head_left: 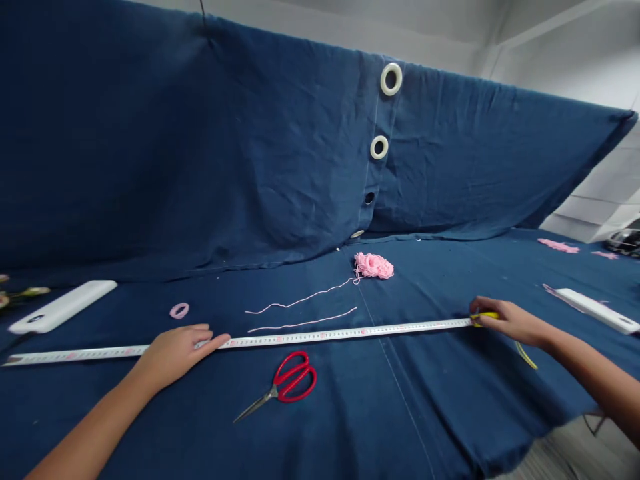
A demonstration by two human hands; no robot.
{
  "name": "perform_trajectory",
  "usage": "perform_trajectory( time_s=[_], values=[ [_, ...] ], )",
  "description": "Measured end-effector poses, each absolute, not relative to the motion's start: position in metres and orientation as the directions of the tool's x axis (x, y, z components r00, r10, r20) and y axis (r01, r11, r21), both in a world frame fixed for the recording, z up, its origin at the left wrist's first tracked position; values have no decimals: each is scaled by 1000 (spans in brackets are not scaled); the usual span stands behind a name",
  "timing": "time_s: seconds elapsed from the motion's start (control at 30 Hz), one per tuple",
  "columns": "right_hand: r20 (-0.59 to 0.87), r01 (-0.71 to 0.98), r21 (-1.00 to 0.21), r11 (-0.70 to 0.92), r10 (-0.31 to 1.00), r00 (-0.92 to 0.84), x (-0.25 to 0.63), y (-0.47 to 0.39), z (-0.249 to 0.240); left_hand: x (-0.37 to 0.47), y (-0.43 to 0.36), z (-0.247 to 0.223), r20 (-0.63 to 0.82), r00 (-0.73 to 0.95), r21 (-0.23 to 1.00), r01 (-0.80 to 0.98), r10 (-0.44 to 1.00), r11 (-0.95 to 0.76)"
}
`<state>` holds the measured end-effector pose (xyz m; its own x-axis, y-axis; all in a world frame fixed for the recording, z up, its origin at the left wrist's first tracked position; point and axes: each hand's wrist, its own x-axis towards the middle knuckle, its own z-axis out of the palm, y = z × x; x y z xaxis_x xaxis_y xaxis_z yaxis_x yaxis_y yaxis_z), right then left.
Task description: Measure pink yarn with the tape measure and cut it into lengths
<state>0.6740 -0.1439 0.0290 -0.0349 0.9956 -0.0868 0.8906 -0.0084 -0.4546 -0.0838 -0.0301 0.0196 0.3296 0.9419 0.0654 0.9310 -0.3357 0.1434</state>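
A tape measure (pixel 320 336) lies drawn out lengthwise across the blue cloth, its white blade marked with black and red figures. My left hand (pixel 175 353) is on the blade at the left, thumb and fingers about it. Closed round the yellow case (pixel 484 316) at the right end is my right hand (pixel 515 321). Just beyond the blade lies a cut length of pink yarn (pixel 303 323). Farther back a second strand (pixel 300 300) runs to a loose pink yarn bundle (pixel 374 266). Red-handled scissors (pixel 287 385) lie in front of the tape, blades toward the lower left.
A small pink ring of yarn (pixel 179 311) lies beyond my left hand. White flat boards rest at left (pixel 65 307) and right (pixel 600 310), the right one with yarn beside it. Pink pieces (pixel 559 246) lie far right. Blue cloth (pixel 280 147) with rings hangs behind.
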Motion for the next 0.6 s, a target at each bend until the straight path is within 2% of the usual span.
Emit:
perform_trajectory(
  time_s=[0.17,0.3,0.43,0.6],
  values=[
    [-17,852,-524,-25,1000,19,650,-143,40,-89,-24,13,-3,319,115,942,948,-316],
    [-15,843,-535,55,997,-74,622,-138,45,-96,-15,5,-11,296,98,951,955,-294],
    [-74,845,-515,144,975,-211,606,-133,50,-93,-17,7,-20,287,91,955,958,-284],
    [-92,836,-521,171,963,-255,604,-130,51,-86,-22,14,-4,295,95,951,956,-293]
  ],
)
